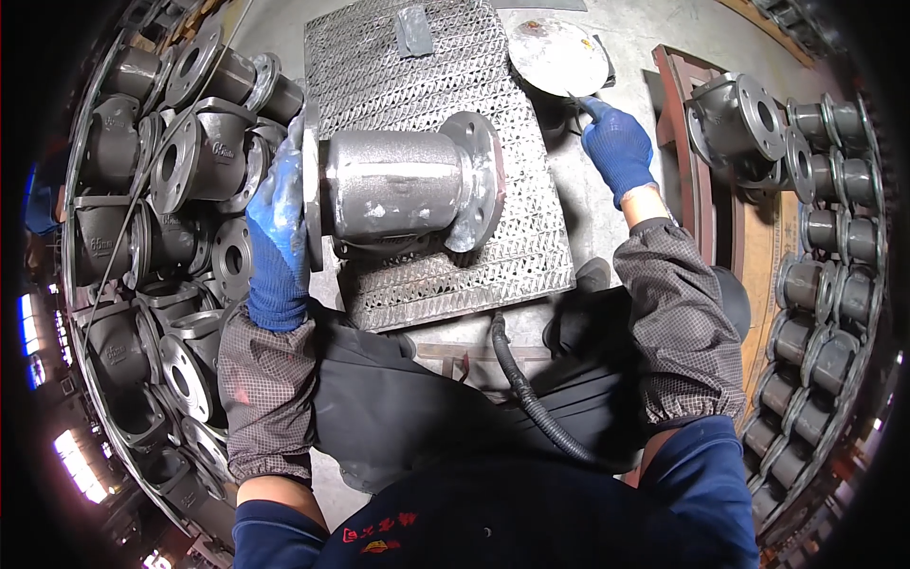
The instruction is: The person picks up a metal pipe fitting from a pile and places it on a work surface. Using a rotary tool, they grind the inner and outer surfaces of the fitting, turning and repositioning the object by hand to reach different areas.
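My left hand (277, 228), blue glove: fingers wrapped on left flange of valve body (403, 185). Valve lies on its side, mid mesh plate (398, 66), toward left edge. My right hand (616, 147), gloved: fingers clenched on thin tool (580, 99), tip at round disc (557, 55) off plate's far right corner. Black hose (531, 398) at near edge. Stacked castings (180, 161) left, more right.

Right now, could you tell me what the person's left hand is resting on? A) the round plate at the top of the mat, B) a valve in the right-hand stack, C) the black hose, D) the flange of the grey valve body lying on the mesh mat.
D: the left hand in its blue glove grips the left flange of the valve body, which lies on the mesh mat.
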Demonstrator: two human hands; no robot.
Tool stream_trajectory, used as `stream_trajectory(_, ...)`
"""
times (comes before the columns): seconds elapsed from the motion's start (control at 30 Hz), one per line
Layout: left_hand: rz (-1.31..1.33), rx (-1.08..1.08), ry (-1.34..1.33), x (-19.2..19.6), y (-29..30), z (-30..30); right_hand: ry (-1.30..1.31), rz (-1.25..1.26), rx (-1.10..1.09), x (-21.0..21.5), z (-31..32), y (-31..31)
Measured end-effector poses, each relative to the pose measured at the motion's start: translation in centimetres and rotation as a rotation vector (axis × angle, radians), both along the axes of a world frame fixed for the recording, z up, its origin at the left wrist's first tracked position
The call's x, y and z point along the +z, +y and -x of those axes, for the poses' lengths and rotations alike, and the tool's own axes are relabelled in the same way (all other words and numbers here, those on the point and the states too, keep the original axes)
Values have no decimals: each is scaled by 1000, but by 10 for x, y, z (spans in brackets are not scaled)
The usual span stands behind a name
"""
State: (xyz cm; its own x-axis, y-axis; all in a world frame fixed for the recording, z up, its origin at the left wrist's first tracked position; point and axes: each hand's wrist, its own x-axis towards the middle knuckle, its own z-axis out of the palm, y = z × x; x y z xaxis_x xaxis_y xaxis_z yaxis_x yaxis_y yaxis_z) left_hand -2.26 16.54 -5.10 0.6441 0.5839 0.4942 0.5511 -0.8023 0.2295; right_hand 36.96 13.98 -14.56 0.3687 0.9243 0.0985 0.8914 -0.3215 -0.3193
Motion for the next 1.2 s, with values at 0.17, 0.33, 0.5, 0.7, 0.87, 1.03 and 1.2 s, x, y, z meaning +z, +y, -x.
stream_trajectory(0.17,106,2,-142,1,-6,-10,-3,45,-6,-7,-4,6)
stream_trajectory(0.33,388,62,-374,-1,-8,-21,59,148,-33,1,-4,9)
stream_trajectory(0.5,565,108,-513,-4,-10,-15,149,118,17,7,-7,14)
stream_trajectory(0.7,190,120,-172,3,-2,-11,1141,-25,-75,65,54,-2)
stream_trajectory(0.87,684,145,-619,-8,2,-15,1320,-297,433,107,141,-50)
stream_trajectory(1.03,1036,233,-856,0,-4,-17,1290,-181,453,108,183,-65)
stream_trajectory(1.2,1064,233,-957,-10,2,-12,1181,-238,476,99,197,-63)
